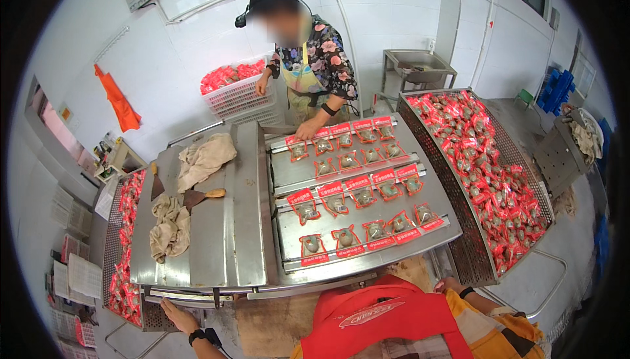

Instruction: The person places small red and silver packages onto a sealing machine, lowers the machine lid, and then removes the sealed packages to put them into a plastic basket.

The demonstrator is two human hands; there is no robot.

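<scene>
My left hand (179,315) is at the lower left, fingers extended beside the metal bar along the machine's front edge; it holds nothing. My right hand (447,284) is near the lower corner of the right perforated metal bin (475,263), partly hidden, and whether it grips anything cannot be told. Between them stands a stainless-steel vacuum sealing machine (339,274). On its right bed lie rows of clear and red pouches (336,200), each with an egg inside, several with their ends across the sealing bars (354,184).
A co-worker (315,71) stands opposite, one hand at the back row. Two cloths (204,159) and two scrapers (204,196) lie on the machine's left part. Pouches fill the right bin, a narrow left bin (112,241) and a white crate (241,93). A sink (418,63) stands behind.
</scene>
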